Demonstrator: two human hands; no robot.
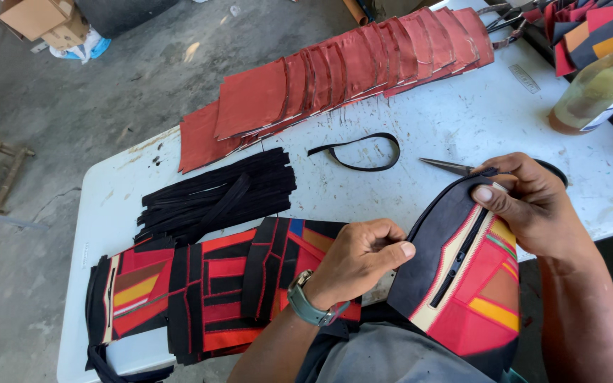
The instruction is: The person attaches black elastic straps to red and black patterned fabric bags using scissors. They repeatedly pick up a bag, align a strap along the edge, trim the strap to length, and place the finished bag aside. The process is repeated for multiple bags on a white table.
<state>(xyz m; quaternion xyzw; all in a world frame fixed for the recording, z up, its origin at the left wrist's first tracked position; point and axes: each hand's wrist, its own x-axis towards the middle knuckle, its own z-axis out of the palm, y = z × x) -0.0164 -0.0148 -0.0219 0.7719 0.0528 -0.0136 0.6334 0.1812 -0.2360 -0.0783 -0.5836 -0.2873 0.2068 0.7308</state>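
At the lower right of the frame, a patchwork pouch panel point(466, 284) with a black zipper rests between both hands. The right hand point(533, 206) pinches its upper edge, thumb pressed on the black trim. The left hand point(360, 259), curled closed, grips the panel's left edge. Scissors point(448, 167) lie on the white table point(462, 120) just above.

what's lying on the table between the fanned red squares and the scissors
A loose black strap loop lies on the white table, between the red squares and the scissors, in the head view.
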